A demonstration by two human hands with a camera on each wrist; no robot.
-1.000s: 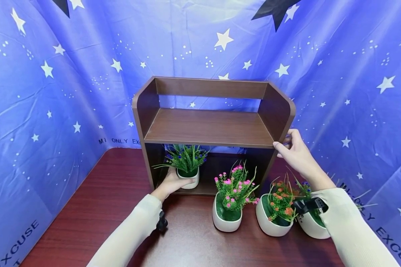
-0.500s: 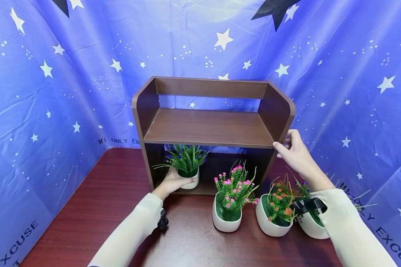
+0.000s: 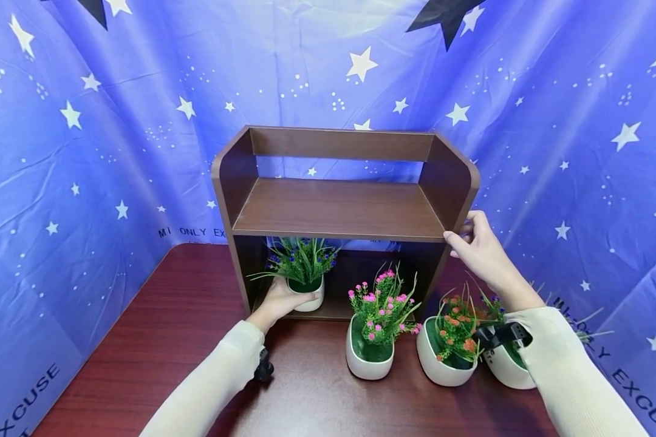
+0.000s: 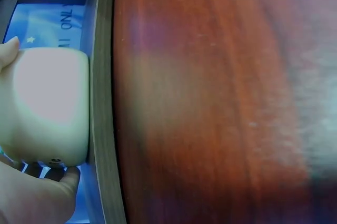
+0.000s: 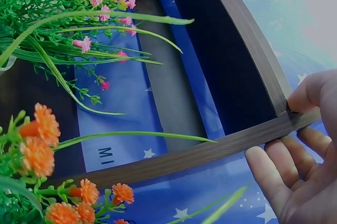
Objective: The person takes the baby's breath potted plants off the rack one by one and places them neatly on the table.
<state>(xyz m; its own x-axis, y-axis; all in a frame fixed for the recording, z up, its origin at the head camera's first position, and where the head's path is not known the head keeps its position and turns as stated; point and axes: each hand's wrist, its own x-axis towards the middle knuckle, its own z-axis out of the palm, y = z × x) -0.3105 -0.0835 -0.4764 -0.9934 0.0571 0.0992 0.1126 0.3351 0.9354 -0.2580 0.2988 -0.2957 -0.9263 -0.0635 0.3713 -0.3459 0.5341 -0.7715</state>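
Observation:
A two-tier brown wooden shelf (image 3: pixel 336 209) stands on the table. In the left part of its lower tier is a white pot (image 4: pixel 50 103) of blue-flowered artificial plant (image 3: pixel 305 264). My left hand (image 3: pixel 284 300) grips that pot, thumb across its front and fingers round the far side. The pot's base meets the bottom board (image 4: pixel 102 103) in the left wrist view. My right hand (image 3: pixel 482 254) holds the shelf's right side panel (image 5: pixel 247 45), the thumb at the front edge by the middle board and the fingers outside.
A pink-flowered potted plant (image 3: pixel 370 358) stands before the shelf's lower right. Right of it are an orange-flowered pot (image 3: pixel 443 364) and another white pot (image 3: pixel 511 370), partly hidden by my right wrist. A blue starry curtain (image 3: pixel 328 67) surrounds the dark red table (image 3: pixel 158 340).
The view shifts very slightly. Both hands, the blue-flowered plant and the shelf otherwise stay as they were.

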